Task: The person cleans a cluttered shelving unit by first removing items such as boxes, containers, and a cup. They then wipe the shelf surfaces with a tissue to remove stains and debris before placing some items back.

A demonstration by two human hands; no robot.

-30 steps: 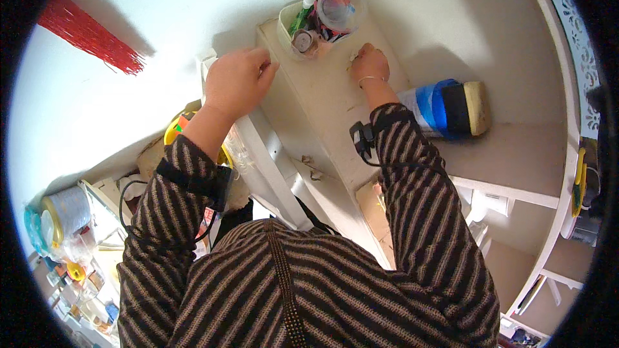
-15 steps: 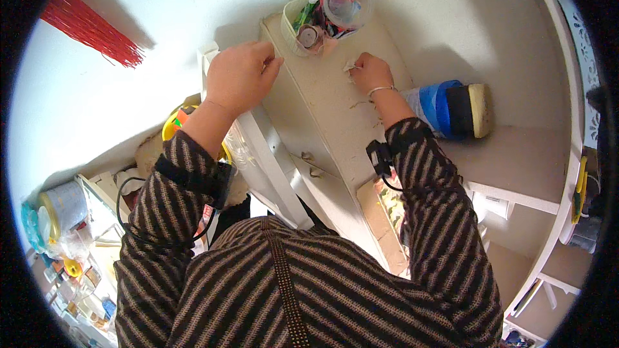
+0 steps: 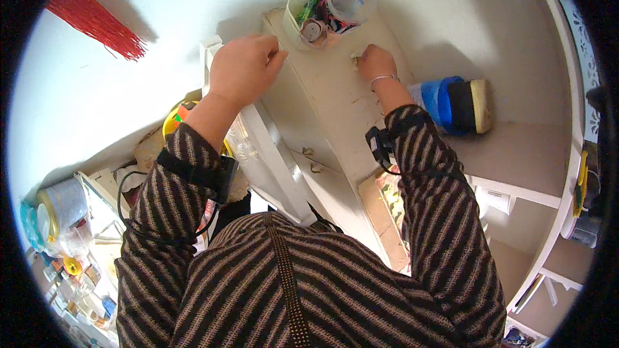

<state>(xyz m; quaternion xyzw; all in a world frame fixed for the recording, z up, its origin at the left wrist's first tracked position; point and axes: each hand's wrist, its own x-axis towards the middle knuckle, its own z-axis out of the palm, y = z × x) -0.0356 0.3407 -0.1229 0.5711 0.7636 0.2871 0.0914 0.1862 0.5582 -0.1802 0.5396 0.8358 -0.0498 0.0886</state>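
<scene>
The right hand (image 3: 377, 64) pinches a whitish wad (image 3: 355, 57) by the shelf (image 3: 325, 76), a basket (image 3: 292, 26) just beyond that grip, a white box (image 3: 495, 202) with unreadably small print below-right, while the curled left hand (image 3: 244, 69) hides whether it grasps anything.

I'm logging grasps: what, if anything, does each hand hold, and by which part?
The right hand holds a small whitish scrap by its right side, left edge exposed. The left hand is curled; any hold is hidden.

Small whitish crumpled scrap (image 3: 354, 58), pinched in right fingers (image 3: 366, 55); cream shelf top (image 3: 335, 100) beneath, flat, dark-marked.
</scene>
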